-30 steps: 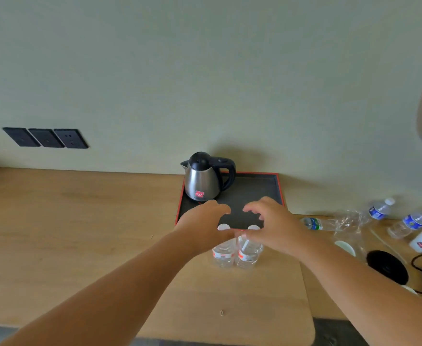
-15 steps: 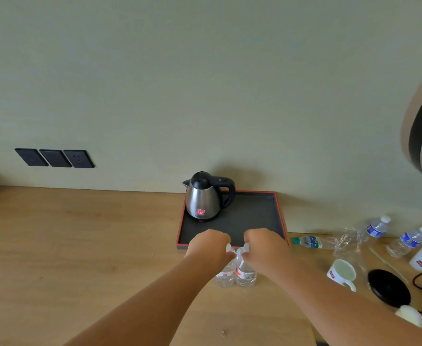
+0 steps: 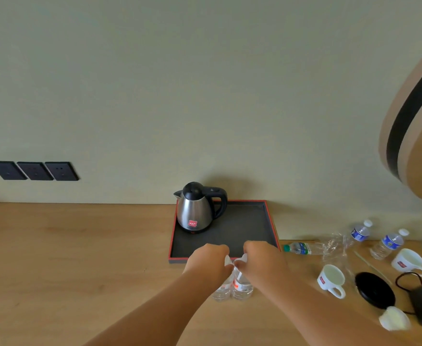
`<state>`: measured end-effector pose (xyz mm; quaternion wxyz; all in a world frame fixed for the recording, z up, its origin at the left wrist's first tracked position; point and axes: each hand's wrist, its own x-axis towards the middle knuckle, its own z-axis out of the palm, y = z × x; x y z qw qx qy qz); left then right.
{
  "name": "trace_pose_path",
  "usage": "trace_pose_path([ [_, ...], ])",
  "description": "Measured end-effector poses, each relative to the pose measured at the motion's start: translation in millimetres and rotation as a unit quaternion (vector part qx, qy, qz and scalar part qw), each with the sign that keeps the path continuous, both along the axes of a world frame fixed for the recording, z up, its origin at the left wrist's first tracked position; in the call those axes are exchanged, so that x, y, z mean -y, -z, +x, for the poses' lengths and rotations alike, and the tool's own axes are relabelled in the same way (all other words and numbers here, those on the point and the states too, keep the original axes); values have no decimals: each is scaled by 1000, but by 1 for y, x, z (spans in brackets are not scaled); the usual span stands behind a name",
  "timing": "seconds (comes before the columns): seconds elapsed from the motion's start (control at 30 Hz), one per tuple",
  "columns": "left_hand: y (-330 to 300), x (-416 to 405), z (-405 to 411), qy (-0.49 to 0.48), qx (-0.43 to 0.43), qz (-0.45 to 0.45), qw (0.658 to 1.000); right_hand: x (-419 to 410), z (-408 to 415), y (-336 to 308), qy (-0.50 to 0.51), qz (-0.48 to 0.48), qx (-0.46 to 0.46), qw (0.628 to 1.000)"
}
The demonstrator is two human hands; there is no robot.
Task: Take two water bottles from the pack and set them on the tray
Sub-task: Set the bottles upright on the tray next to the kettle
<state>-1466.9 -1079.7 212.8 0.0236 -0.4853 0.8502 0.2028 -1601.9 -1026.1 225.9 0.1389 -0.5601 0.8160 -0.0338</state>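
Two clear water bottles with red-and-white labels stand side by side on the wooden counter, just in front of the tray: the left bottle and the right bottle. My left hand is closed around the top of the left bottle. My right hand is closed around the top of the right one. Their white caps peek out between my fingers. The dark tray with a red rim lies behind my hands, against the wall.
A steel kettle stands on the tray's back left. To the right lie torn plastic wrap, a green-capped bottle, two blue-labelled bottles, white cups, a black disc and a cable.
My fingers have closed tighter on the two bottle tops. The view has tilted up, so counter and hands sit lower in frame. The bottles stand in the same spot.
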Motion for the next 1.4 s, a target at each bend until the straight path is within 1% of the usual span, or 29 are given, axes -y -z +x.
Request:
trace_pose_path([
  [0.13,-2,-6,-2,-8,-10,5,1000,-2,2,-1,1,8,-4,1000],
  [0.2,-3,-6,-5,-40,-18,25,999,-4,-1,-1,6,-2,7,1000],
  [0.3,-6,-1,-13,-96,-28,54,993,-2,-13,-6,15,-15,49,999],
  [0.43,-31,12,-34,-83,-18,51,995,17,-41,-20,9,-19,92,996],
  [0.53,-62,30,-57,-76,-23,36,996,38,-71,-45,-24,-32,112,993],
  [0.67,-102,62,-92,-77,-29,39,996,73,-108,-84,-76,-50,94,991],
  [0.8,-114,100,-119,-105,-49,33,993,113,-135,-96,-75,-74,86,991],
  [0.93,-104,137,-145,-102,-55,27,993,154,-157,-92,-59,-68,71,993],
  [1.1,-75,176,-167,-115,-67,21,991,193,-176,-72,-23,-59,51,997],
  [1.4,-34,218,-192,-104,-77,34,991,230,-189,-35,23,-42,38,998],
])
